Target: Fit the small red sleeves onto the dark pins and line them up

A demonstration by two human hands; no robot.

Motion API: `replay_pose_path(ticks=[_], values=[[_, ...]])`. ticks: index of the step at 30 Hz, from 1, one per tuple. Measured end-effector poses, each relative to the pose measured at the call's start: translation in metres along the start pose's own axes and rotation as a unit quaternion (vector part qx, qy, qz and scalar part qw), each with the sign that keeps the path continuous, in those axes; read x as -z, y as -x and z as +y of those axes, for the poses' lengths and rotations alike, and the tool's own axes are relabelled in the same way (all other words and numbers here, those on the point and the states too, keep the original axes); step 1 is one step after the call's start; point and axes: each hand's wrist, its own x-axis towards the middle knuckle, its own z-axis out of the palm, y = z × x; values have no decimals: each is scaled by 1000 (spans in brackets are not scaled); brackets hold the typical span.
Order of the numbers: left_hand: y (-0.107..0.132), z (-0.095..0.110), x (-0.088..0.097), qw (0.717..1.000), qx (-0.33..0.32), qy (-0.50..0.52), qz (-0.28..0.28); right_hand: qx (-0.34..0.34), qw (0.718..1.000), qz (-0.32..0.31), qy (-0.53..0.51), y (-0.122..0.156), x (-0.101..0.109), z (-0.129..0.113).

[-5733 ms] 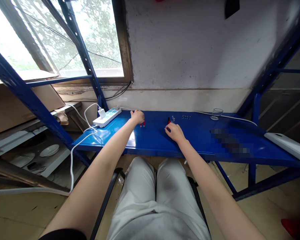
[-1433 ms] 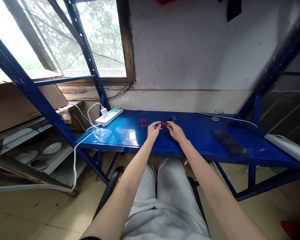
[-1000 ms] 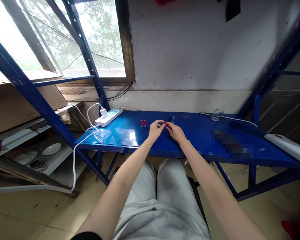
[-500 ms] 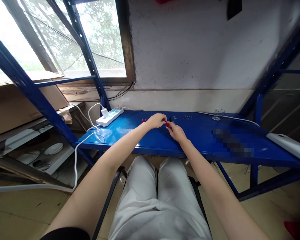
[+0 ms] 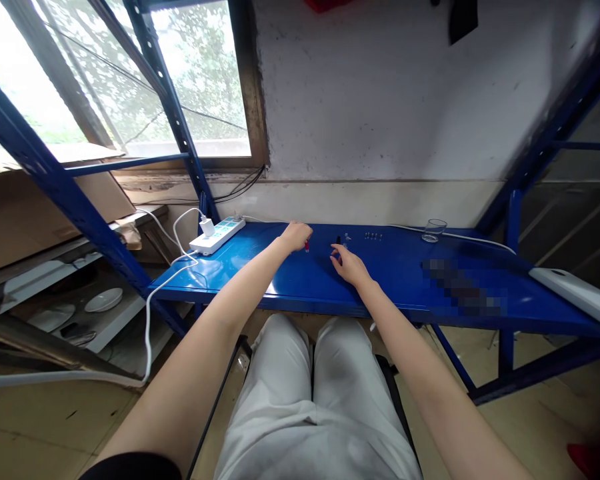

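While both bare forearms stretch forward over the lap in pale trousers point(image 5: 310, 400), the hands work on the blue metal shelf point(image 5: 405, 287), which serves as the landmark for everything else. Nearest on that shelf, toward its front edge and about midway along it, lies the right hand point(image 5: 349, 265), palm down with fingers loosely curved and apart, gripping nothing; its fingertips point at a small black piece point(image 5: 337, 240) and a tiny clear piece point(image 5: 347, 238) standing just beyond them. Slightly farther back and to the left on the shelf, the left hand point(image 5: 297, 235) is curled, its fingers pinched together on a small red piece point(image 5: 307, 247) whose lower end shows below the fingertips, at or just above the shelf surface; whether it touches cannot be told. Farther back still, a short row of small dark bits point(image 5: 373, 235) sits near the shelf's rear edge. At the shelf's rear left corner rests a white power strip point(image 5: 217, 234) with a charger plugged in, its white cable point(image 5: 147, 313) looping off the left end. Toward the rear right stands a small clear glass point(image 5: 433, 229), with a white slab point(image 5: 575, 293) at the shelf's far right end.
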Motion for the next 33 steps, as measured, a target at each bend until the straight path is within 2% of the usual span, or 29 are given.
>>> replay_pose_path(ticks=[4,8,19,27,33], values=[[4,-13,-3,996,-14,-85,-15,-3,1000,-5,6,0,-1,1],[6,-22,-2,994,-3,-109,-20,3,1000,-5,6,-1,-1,1],[6,-30,0,999,45,-20,10,0,1000,-9,0,-1,0,1],[5,-27,1,981,34,-181,-54,-7,1000,-10,0,-1,1,0],[6,-21,6,970,31,-221,-98,-6,1000,-16,6,-1,1,0]])
